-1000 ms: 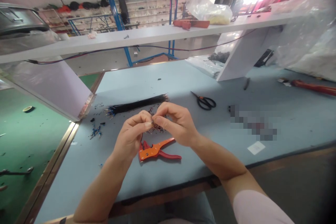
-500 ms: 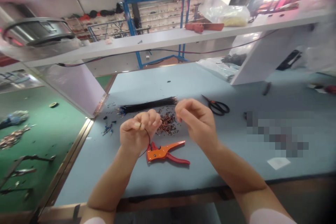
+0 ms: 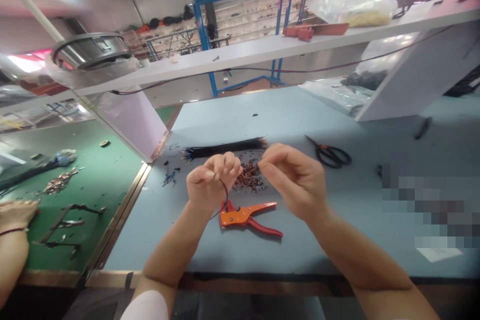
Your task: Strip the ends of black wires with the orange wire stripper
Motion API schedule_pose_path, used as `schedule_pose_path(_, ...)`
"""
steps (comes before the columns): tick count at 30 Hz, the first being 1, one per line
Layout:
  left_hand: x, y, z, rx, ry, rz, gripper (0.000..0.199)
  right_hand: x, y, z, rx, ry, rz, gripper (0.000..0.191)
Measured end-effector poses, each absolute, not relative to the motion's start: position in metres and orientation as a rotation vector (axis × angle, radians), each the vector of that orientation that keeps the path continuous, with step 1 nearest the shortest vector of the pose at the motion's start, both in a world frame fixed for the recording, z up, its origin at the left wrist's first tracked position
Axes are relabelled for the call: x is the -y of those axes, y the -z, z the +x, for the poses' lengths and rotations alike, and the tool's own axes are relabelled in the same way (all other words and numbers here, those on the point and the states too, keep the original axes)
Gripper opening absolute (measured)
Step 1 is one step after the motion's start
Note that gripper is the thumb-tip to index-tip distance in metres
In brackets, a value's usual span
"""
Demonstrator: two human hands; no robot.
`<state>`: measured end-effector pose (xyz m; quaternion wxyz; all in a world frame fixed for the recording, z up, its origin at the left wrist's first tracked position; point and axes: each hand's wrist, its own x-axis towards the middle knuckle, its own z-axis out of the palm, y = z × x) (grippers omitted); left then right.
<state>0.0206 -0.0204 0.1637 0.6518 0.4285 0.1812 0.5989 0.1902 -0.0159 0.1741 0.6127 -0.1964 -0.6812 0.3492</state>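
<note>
My left hand [image 3: 212,182] is closed on a thin black wire [image 3: 225,191], which curves down beside an orange and red wire stripper [image 3: 240,216] lying on the blue-grey table. To the right, my right hand [image 3: 294,180] has its thumb and fingertips pressed together; anything between them is too small to make out. Behind both hands lies a bundle of black wires [image 3: 225,148] with stripped ends. A pile of small copper-coloured pieces [image 3: 249,177] sits between my hands. Black-handled scissors [image 3: 330,154] rest right of my right hand.
Small blue pieces [image 3: 168,177] lie at the table's left. A white shelf [image 3: 255,54] spans the back, bearing a metal pot [image 3: 93,51] and a plastic bag [image 3: 369,9]. Another person's hand [image 3: 17,214] is at the green table [image 3: 123,180] on the left.
The view has swung left, so the table and tools appear further right. Another person's hand has come into view at the left edge. My hands keep nearly the same pose.
</note>
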Motion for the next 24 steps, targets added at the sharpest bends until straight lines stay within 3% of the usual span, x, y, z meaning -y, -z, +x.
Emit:
schedule_pose_path(4, 0.021, -0.162, 0.023, -0.525, -1.368, 1.147, 0.023, 0.016, -0.173, 0.185, 1.713, -0.682, -0.422, 0.002)
schedule_pose_path(14, 0.023, -0.15, 0.022, -0.67, -1.618, 1.742, 0.012, 0.015, -0.172, 0.18, 1.784, -0.627, -0.437, 0.008)
schedule_pose_path(19, 0.023, -0.158, 0.015, -1.022, -2.015, 2.062, 0.006, 0.013, -0.173, 0.192, 1.572, -0.585, -0.53, 0.008)
schedule_pose_path(24, 0.01, -0.165, -0.004, -1.059, -2.536, 1.662, 0.009, 0.013, -0.18, 0.202, 1.357, -0.489, -0.516, 0.007)
